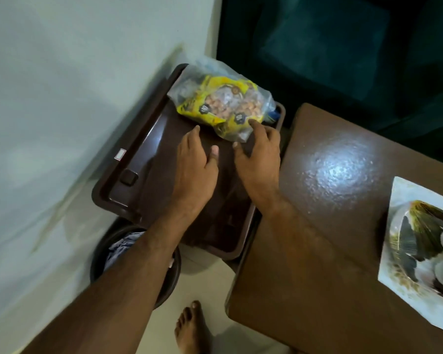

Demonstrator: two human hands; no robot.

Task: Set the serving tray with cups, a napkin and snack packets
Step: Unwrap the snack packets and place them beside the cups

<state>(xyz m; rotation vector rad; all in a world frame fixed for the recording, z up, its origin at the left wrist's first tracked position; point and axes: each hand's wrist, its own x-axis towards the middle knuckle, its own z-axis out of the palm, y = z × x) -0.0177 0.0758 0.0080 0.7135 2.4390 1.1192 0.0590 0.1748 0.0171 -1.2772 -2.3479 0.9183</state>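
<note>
tray (128, 162): dark brown, long axis runs lower right to upper left of frame, centre of picture, beside the wall.
snack packet (223, 103): yellow and clear, lies flat on the tray's upper end, long axis upper left to lower right, one end toward the right hand.
left hand (195, 159): palm down over the tray floor, fingers loose, gripping nothing.
right hand (260, 149): fingers spread, fingertip touching the packet's lower right corner, not closed round it.
desk (330, 200): brown, right of tray.
second packet (420, 246): on the desk, right edge of frame.
</note>
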